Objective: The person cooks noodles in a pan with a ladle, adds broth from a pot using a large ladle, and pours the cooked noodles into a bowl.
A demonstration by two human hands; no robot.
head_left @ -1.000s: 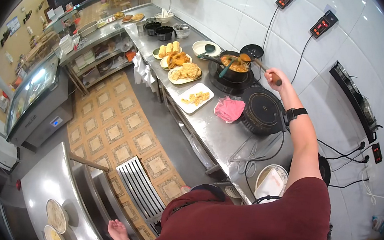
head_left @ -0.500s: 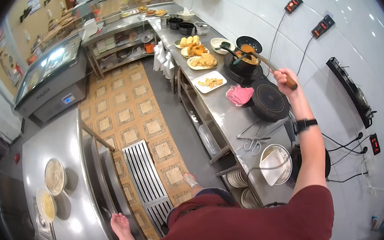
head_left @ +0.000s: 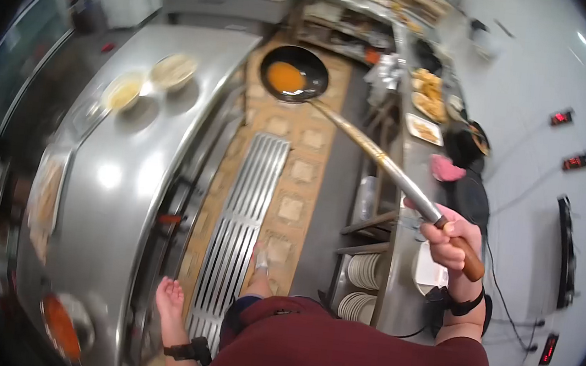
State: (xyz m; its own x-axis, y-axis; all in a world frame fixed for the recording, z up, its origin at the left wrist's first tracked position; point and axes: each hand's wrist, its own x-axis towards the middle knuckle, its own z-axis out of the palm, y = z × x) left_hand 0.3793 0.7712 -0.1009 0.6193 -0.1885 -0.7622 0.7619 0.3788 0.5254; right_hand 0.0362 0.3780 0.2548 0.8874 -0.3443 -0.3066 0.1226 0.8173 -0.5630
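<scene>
My right hand (head_left: 450, 237) is wrapped round the wooden grip of a long-handled ladle (head_left: 381, 156). Its round black bowl, with orange liquid (head_left: 286, 78) inside, hangs out over the walkway between the two counters. Low beside the left counter, my left hand (head_left: 170, 297) is empty, its fingers loosely apart. A dark pot (head_left: 470, 142), a pink cloth (head_left: 446, 168) and a black round pan (head_left: 472, 198) stand on the right counter beyond my right hand. Motion blurs that counter somewhat.
The steel counter (head_left: 120, 165) on the left carries two bowls of pale food (head_left: 173, 72) and a container of red-orange food (head_left: 62, 327). Plates of fried food (head_left: 429, 97) line the right counter. Stacked plates (head_left: 362, 271) sit below it. A metal drain grate (head_left: 241, 213) runs along the floor.
The view has swung left. My right hand has brought the ladle away from the pot and over the walkway. My left hand stays low and empty.
</scene>
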